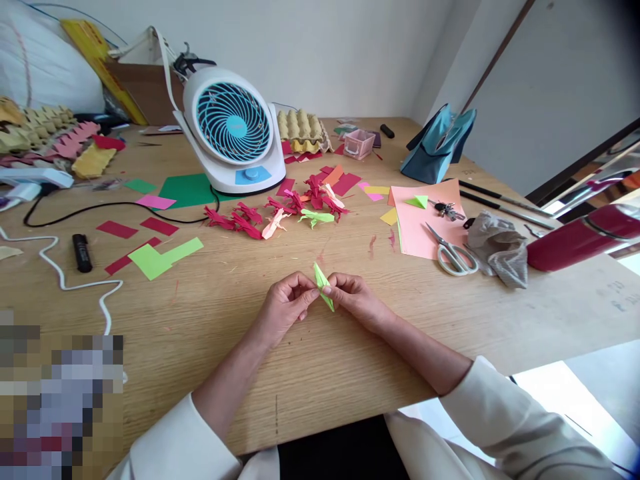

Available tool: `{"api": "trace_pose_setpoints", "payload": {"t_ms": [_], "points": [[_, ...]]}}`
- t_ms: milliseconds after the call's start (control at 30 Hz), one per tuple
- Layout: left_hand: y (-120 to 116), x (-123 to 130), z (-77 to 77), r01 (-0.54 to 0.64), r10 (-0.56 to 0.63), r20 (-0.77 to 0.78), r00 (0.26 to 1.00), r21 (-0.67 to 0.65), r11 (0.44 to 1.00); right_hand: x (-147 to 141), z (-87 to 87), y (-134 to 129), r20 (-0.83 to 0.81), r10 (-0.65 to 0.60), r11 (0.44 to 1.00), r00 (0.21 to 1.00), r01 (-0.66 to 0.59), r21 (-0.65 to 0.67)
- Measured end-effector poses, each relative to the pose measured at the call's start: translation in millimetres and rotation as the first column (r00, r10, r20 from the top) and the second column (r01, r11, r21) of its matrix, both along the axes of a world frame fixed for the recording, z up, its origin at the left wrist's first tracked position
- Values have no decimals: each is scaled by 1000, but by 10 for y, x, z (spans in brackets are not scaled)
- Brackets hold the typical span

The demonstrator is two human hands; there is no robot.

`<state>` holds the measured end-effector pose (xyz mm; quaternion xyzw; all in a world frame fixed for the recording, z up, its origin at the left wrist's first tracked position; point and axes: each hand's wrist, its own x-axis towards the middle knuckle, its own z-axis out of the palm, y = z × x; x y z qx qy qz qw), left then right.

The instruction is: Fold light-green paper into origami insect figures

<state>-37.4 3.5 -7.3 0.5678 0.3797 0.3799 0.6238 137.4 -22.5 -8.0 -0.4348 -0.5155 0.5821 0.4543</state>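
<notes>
A narrow folded piece of light green paper (324, 285) is pinched between my two hands above the wooden table (225, 353). My left hand (291, 303) has thumb and fingers closed on its left side. On its right side, my right hand (356, 298) grips it with thumb and fingers. Beyond my hands lies a cluster of red folded paper figures (245, 217), with a light green figure (317, 217) and a pale pink one (275, 223) among them. Flat light green paper (153, 262) rests to the left, near red paper strips.
A white and blue fan (235, 123) stands at the back. At the right are scissors (453, 253), keys (447, 211) on pink paper (420, 233), a grey cloth (499, 247) and a red bottle (583, 239). A black marker (81, 253) and white cord lie left.
</notes>
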Motion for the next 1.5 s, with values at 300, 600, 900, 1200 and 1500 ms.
{"api": "trace_pose_setpoints", "payload": {"t_ms": [300, 600, 900, 1200, 1500], "points": [[-35, 37, 75, -24, 28, 65, 997, -64, 998, -19, -27, -7, 59, 25, 999, 998, -27, 32], [6, 8, 16, -85, 86, 13, 996, -31, 996, -16, -10, 0, 66, -53, 996, 996, 48, 69], [11, 18, -28, -82, 83, -70, 994, 11, 997, -41, -115, -28, 160, -124, 986, 979, 103, 134], [50, -49, -61, -79, 85, -121, 989, 52, 996, 219, 73, 49, 428, -240, 931, 872, 82, 356], [97, -65, 6, -184, 183, -36, 982, -12, 983, 1938, -60, 154, 841, -520, 627, -151, 601, 495]]}}
